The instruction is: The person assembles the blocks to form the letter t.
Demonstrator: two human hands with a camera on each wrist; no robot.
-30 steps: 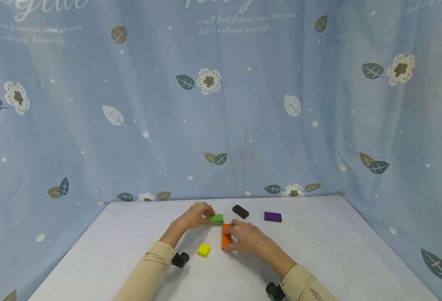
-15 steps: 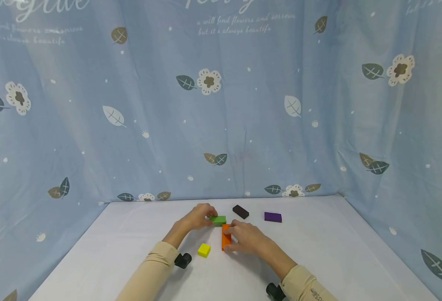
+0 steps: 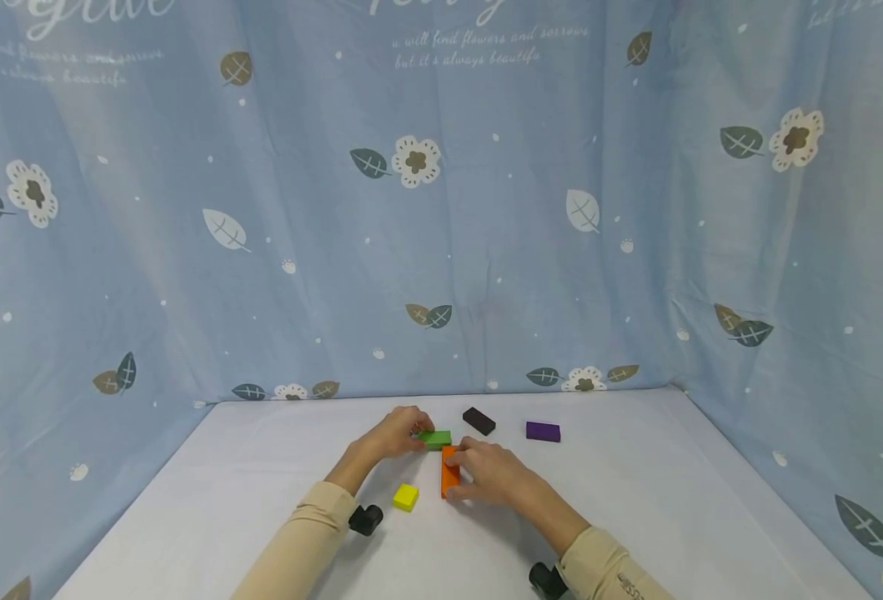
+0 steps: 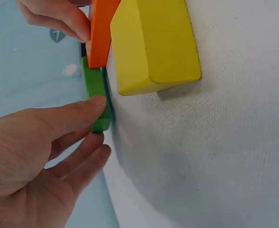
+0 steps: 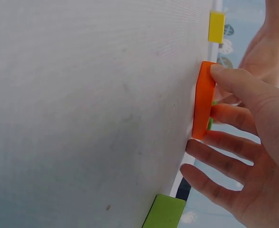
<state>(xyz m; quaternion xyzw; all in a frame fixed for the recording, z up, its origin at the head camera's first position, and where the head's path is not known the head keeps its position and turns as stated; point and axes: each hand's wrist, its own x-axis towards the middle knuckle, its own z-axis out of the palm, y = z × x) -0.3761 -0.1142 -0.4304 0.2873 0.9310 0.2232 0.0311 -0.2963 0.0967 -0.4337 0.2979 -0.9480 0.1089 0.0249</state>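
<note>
My left hand (image 3: 394,432) pinches a green rectangular block (image 3: 437,438) between thumb and fingers, at the block's left end. Just in front of it lies an orange oblong block (image 3: 449,479), pointing lengthwise toward me. My right hand (image 3: 495,473) grips this orange block from the right, thumb at the near end and fingertips farther along. In the left wrist view the far end of the orange block (image 4: 99,42) meets the green block (image 4: 92,78). A yellow block (image 3: 406,497) rests nearer to me, left of the orange one.
Behind the hands lie a black block (image 3: 479,421) and, farther right, a purple block (image 3: 543,432). The right wrist view shows another, lighter green block (image 5: 164,213), hidden in the head view. A blue patterned curtain (image 3: 486,250) encloses the white table (image 3: 636,500).
My left hand has slid the green block a little to the right and nearer, up to the orange block's far end. The right hand has stayed on the orange block.
</note>
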